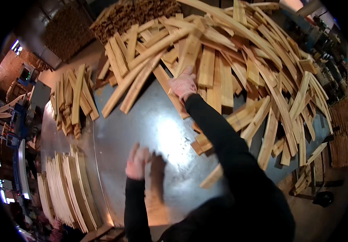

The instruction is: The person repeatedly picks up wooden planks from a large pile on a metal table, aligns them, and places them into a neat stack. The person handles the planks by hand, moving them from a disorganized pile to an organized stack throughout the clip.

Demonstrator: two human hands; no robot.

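Observation:
A large heap of loose wooden boards point(228, 76) lies across the far and right parts of a shiny metal table point(121, 129). My right hand point(183, 84), in a pale pink glove, reaches far forward into the heap. Its fingers close on the near end of a wooden board point(190, 50) that slants away from me. Over the bare metal nearer to me is my left hand point(137, 161), gloved alike and slightly blurred. It is raised with its fingers apart and nothing in them, and its shadow falls beside it.
At the table's near left stands a neat row of curved wooden strips point(67, 189). A smaller stack of boards point(72, 97) lies at the far left. Dense wood stacks point(133, 20) rise beyond the table. Another person's gloved hand point(56, 226) shows at the lower left.

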